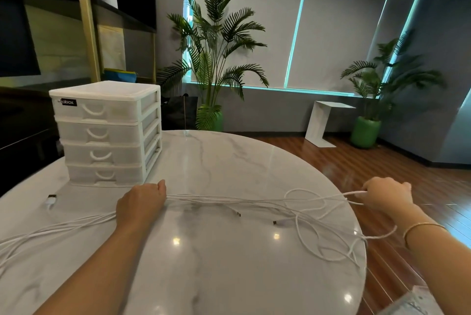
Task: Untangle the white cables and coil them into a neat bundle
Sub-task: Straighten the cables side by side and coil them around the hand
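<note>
Your left hand (141, 202) and right hand (387, 194) each grip the thin white cables (229, 202), stretched across the round marble counter (229, 162). You're mid-untangling, I judge; next, work loose the loops near the right edge.

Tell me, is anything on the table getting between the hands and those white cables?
Nothing visible does. The left hand and right hand each already grip the white cables, stretched between them. The drawer unit stands behind, apart from them.
</note>
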Demonstrator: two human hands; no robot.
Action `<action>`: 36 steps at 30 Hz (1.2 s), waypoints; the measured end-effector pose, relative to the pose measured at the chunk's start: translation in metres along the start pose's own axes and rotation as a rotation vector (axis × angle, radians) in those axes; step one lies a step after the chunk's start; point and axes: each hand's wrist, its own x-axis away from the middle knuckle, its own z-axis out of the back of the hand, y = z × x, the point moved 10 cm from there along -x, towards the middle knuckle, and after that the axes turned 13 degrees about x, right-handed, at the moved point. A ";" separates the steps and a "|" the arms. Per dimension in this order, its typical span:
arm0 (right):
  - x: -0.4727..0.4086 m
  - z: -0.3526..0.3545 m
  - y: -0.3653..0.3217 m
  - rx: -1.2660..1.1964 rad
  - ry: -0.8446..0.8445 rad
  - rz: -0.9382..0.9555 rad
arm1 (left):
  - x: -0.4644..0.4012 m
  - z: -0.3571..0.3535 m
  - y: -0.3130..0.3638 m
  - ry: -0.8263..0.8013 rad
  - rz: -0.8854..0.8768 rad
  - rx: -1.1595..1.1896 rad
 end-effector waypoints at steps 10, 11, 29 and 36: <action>0.037 0.062 -0.131 -0.425 -0.066 0.512 | -0.001 -0.001 -0.001 -0.003 0.014 -0.003; 0.047 0.066 -0.152 -0.412 -0.064 0.583 | 0.000 -0.002 -0.001 -0.006 0.010 -0.001; 0.025 -0.003 -0.093 0.253 -0.168 0.397 | -0.006 -0.005 -0.005 0.009 -0.002 -0.023; 0.016 -0.051 0.000 0.185 -0.290 0.147 | -0.005 -0.004 -0.005 0.011 0.004 -0.018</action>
